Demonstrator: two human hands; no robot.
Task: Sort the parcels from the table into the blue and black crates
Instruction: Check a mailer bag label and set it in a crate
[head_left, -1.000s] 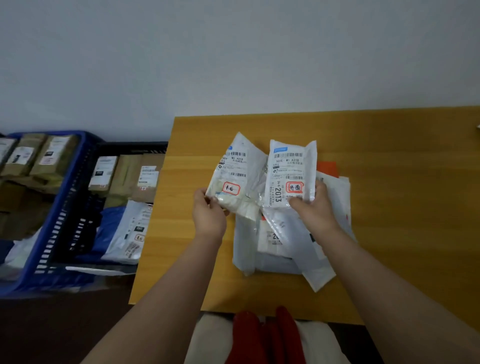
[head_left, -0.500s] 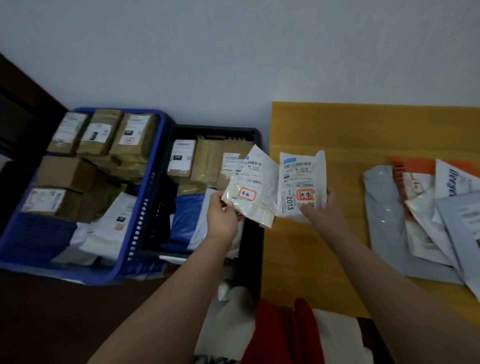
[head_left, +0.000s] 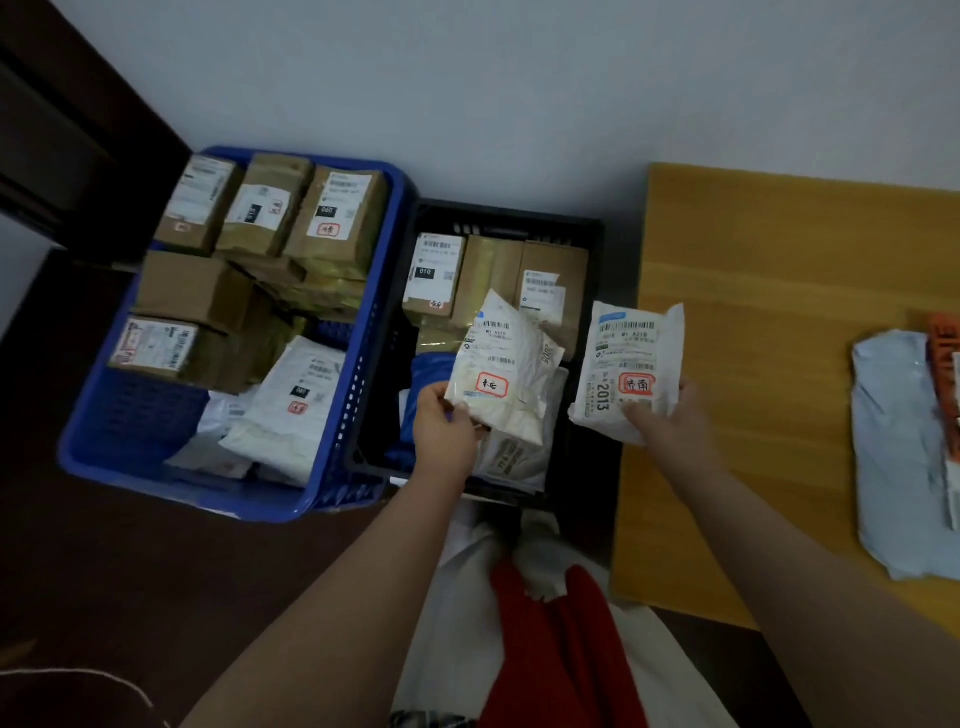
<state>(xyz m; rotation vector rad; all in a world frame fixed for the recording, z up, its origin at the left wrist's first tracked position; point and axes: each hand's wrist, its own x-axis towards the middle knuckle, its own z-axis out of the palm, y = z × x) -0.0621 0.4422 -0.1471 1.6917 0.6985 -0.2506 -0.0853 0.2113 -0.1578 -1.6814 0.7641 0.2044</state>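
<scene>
My left hand (head_left: 444, 428) pinches the lower corner of a white parcel (head_left: 506, 371) with a red-framed label, held over the black crate (head_left: 587, 234). In my right hand (head_left: 665, 421) is a second white parcel (head_left: 631, 364) marked 2013, hanging over the gap between the black crate and the wooden table (head_left: 769, 291). The blue crate (head_left: 384, 249) stands left of the black one. It holds several brown boxes and white bags. The black crate holds brown boxes at the back and blue and white bags at the front.
More parcels (head_left: 898, 441) lie in a pile at the table's right edge, pale blue, white and orange. A dark door or cabinet (head_left: 78, 130) stands at the far left against the wall. Dark floor lies in front of the crates. My lap, in red and white, is below.
Both hands have carried their parcels left, off the table pile and toward the crates. The left parcel now hangs over the black crate, and the two parcels have come apart.
</scene>
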